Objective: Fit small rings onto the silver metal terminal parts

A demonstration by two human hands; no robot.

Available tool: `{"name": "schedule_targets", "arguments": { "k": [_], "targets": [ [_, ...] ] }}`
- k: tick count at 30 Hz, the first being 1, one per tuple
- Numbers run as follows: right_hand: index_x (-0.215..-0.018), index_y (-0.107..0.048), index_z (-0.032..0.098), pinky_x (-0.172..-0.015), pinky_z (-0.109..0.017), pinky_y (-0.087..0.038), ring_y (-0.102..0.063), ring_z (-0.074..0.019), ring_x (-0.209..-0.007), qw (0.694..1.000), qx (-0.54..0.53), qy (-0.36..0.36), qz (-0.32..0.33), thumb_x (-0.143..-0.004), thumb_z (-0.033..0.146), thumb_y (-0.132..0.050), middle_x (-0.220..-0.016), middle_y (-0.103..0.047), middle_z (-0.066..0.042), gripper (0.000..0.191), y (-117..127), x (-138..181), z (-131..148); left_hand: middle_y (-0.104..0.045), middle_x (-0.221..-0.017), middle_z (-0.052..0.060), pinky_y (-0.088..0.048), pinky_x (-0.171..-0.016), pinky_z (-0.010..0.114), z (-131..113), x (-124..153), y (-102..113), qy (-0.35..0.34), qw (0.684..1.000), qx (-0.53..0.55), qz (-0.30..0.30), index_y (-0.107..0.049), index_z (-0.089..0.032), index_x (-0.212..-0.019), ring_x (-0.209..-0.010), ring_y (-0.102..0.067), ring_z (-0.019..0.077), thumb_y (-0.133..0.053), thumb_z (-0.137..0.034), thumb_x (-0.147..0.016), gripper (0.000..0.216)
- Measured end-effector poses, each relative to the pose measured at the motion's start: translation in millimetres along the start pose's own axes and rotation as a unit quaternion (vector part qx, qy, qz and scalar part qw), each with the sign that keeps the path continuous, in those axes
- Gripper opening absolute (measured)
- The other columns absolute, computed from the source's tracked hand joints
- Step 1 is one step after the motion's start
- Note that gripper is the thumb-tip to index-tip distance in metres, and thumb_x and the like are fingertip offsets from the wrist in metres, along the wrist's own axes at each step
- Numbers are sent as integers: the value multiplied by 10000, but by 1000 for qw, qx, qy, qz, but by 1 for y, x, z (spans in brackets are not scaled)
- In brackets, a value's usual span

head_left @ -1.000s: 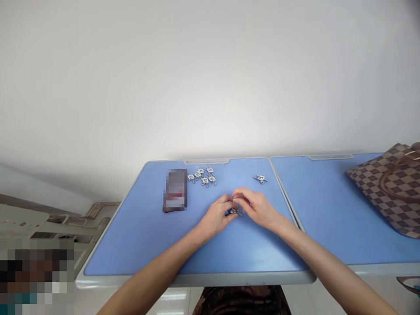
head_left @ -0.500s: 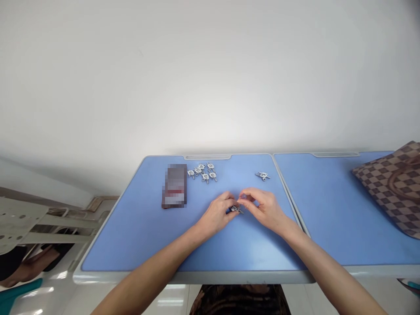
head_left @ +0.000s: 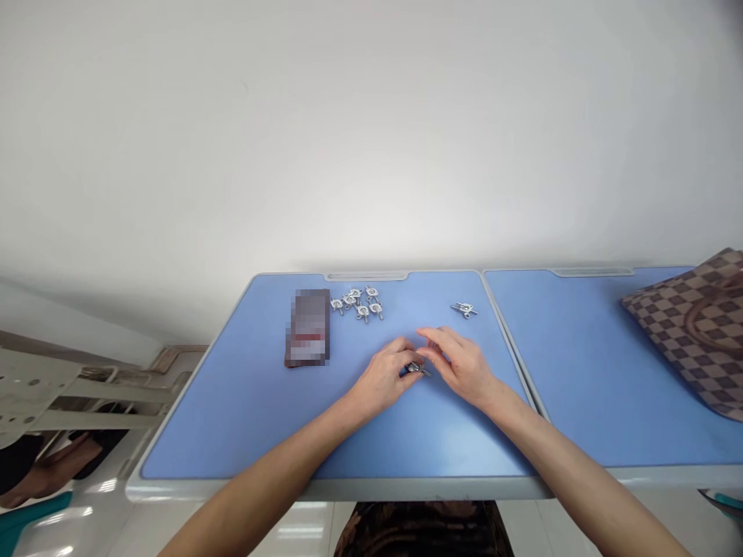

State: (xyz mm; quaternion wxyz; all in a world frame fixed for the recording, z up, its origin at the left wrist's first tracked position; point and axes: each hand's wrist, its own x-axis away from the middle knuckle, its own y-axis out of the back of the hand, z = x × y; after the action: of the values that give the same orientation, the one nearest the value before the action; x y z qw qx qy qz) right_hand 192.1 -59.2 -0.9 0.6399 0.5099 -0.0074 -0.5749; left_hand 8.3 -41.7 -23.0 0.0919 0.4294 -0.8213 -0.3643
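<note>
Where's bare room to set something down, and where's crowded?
Bare blue desktop lies below the blurred packet, left of the left hand, and between the lone metal fitting and right hand. Crowded: the fitting cluster by the packet, and the metal piece between the hands.

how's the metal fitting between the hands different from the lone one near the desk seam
The metal fitting between the hands is partly hidden by the left hand and right hand, while the lone fitting lies fully exposed on the blue desktop. The first sits nearer the person; the lone one nearer the back edge. Both are small and silvery.
</note>
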Motion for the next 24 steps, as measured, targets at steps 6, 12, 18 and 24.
{"name": "schedule_targets", "arguments": {
  "k": [6,12,18,24],
  "targets": [
    [-1389,-392,218,-766,-356,-537,-640,-198,-925,999,-30,28,29,-979,137,-354,-1026,-664,-96,420,4,-1,7,-571,-1005,34,-500,-860,315,0,0,0,3,1000,-11,2,-687,-211,-955,-910,-600,171,-606,-200,-857,127],
    [-1051,-606,213,-718,-311,-515,-646,-169,-783,998,-59,-8,-15,-952,217,-499,-858,-691,-42,146,4,-4,11,-581,-1019,42,-496,-843,306,-1,0,-1,-4,1000,-11,-3,-675,-202,-979,-917,-595,170,-592,-234,-881,132],
    [-919,-605,195,-624,-278,-468,-591,-147,-644,998,1,0,-55,-926,289,-563,-717,-637,-18,102,-3,-2,6,-596,-1023,41,-498,-836,304,1,-1,-1,-12,1000,-5,-4,-678,-198,-963,-906,-600,166,-586,-222,-883,124],
    [-1259,-514,161,-663,-315,-491,-615,-182,-745,998,53,39,-18,-966,193,-440,-857,-655,-74,304,2,-3,5,-582,-1015,40,-502,-841,307,2,0,-1,-4,1000,-7,-6,-674,-199,-963,-900,-599,167,-605,-217,-871,117]
  ]
}}
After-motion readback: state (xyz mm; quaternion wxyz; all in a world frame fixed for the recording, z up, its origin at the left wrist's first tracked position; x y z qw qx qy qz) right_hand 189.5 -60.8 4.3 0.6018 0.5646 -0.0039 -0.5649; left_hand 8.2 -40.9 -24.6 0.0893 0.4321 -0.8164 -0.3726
